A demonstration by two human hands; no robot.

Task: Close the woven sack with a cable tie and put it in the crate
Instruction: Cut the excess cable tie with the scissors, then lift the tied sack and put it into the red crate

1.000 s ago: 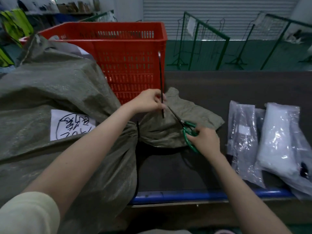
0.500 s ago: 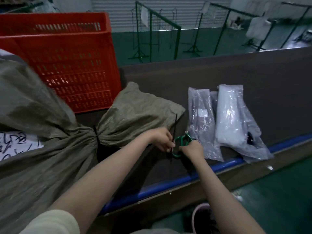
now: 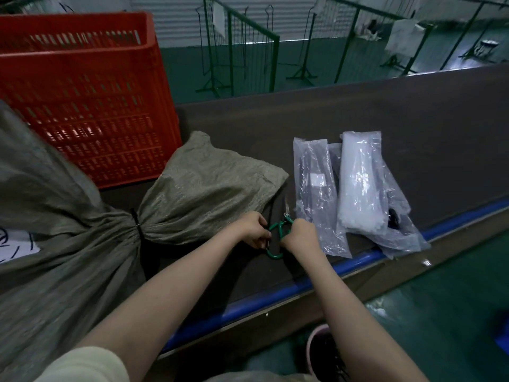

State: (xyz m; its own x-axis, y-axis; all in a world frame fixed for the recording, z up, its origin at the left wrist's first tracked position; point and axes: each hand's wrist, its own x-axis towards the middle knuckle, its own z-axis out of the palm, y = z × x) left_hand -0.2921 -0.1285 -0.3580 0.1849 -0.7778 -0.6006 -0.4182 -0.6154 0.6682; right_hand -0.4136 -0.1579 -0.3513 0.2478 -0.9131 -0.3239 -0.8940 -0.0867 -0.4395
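At the near blue edge of the dark table (image 3: 413, 128), the green-handled metal scissors (image 3: 278, 235) are now held low against the surface: the right hand (image 3: 298, 234) is closed on one handle loop, while the left hand (image 3: 254, 230) is curled beside the other, though what it pinches cannot be told. A second ago the black tie tail was being cut upright; it is no longer seen standing. Beyond, the olive woven sack (image 3: 82, 216) lies cinched by the black cable tie (image 3: 136, 224), so closing is judged done. Farther back, the red slatted plastic crate (image 3: 82, 106) is not yet loaded.
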